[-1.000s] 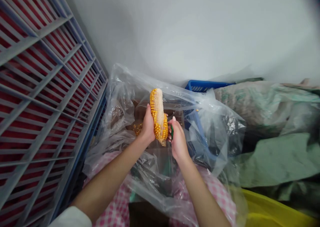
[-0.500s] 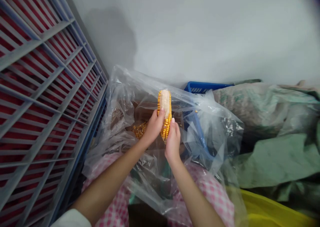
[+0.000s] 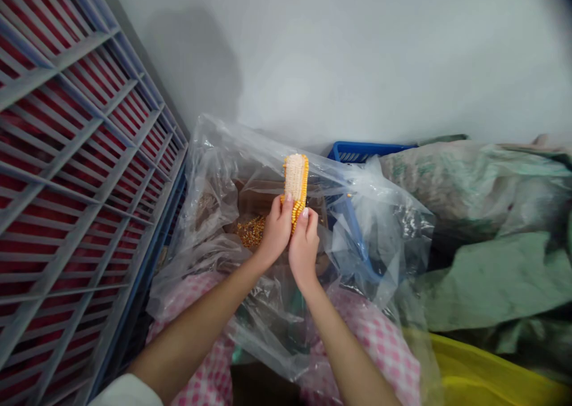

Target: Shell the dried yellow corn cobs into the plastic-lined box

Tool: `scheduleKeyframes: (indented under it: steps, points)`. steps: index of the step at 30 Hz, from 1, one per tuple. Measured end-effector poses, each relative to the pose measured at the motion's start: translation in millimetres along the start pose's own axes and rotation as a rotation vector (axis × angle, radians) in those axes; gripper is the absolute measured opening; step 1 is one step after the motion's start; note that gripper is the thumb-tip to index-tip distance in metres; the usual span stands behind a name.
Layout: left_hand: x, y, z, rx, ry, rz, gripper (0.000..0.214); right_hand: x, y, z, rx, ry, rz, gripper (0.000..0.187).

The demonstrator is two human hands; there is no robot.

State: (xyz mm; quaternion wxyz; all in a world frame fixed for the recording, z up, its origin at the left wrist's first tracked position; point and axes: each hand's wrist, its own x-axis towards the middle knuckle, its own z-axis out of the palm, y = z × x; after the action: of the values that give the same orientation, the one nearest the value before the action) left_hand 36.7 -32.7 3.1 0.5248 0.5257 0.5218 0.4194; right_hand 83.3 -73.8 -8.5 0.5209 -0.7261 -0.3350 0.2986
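Corn cob (image 3: 295, 176) upright, far end raised, above the clear plastic bag (image 3: 214, 161); bare pale strip on its face, yellow kernels along the right edge and lower part. Left hand (image 3: 277, 230) curled closed around its lower left, thumb on the cob. Right hand (image 3: 304, 242) closed against its lower right; palm contents cannot be told. Loose kernels (image 3: 251, 231) lie left of the left hand. Blue basket (image 3: 370, 149) far right; slatted crate (image 3: 84, 188) left.

A white sleeve (image 3: 127, 392) and pink-and-white checked legwear (image 3: 379, 340) are worn.
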Motion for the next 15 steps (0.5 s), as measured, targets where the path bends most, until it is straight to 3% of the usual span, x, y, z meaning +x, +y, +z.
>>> scheduleKeyframes:
  steps: [9,15]
  points:
    - [8,-10,-0.3,-0.107,-0.045,-0.006,0.039,9,2,-6,0.080,0.011,0.047,0.049]
    - [10,-1,-1.4,-0.189,-0.141,-0.095,0.048,15,2,-6,0.254,0.008,0.068,0.049]
